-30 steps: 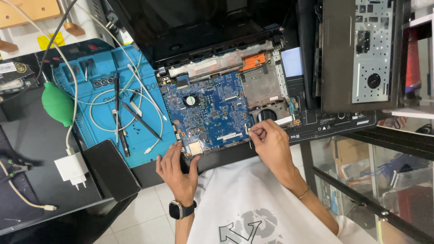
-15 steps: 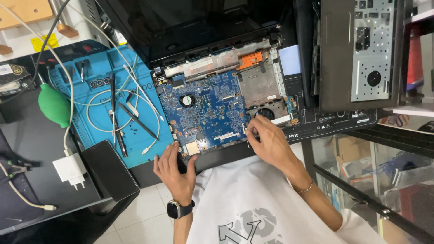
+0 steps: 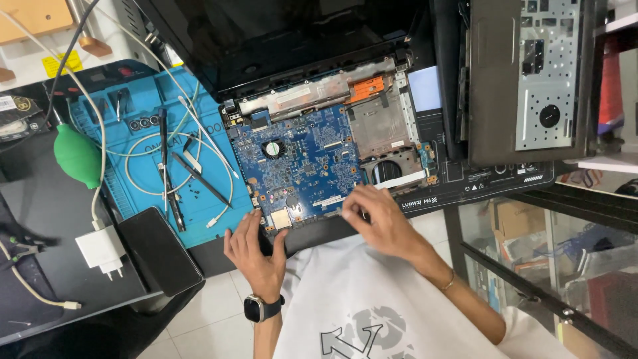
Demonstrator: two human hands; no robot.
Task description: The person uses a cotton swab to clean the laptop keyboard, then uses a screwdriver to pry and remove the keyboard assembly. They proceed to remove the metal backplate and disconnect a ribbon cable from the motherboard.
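An opened laptop base lies in front of me with its blue motherboard (image 3: 299,163) exposed, next to a metal drive bay (image 3: 379,126) and an orange tab (image 3: 367,88). My left hand (image 3: 252,249), with a dark watch on the wrist, rests with spread fingers on the near left corner of the black laptop base (image 3: 478,183). My right hand (image 3: 379,216) presses its fingertips on the near edge of the motherboard, by the round opening in the case. Neither hand holds a tool.
A blue work mat (image 3: 166,153) at the left carries tweezers, a screwdriver, small screws and a coiled white cable. A green air blower (image 3: 76,159), a white charger (image 3: 100,249) and a black phone (image 3: 159,249) lie near it. A removed palmrest cover (image 3: 525,80) sits at the right.
My right hand slid left along the near edge of the motherboard. The left hand stayed at the near left corner. The view shifted slightly.
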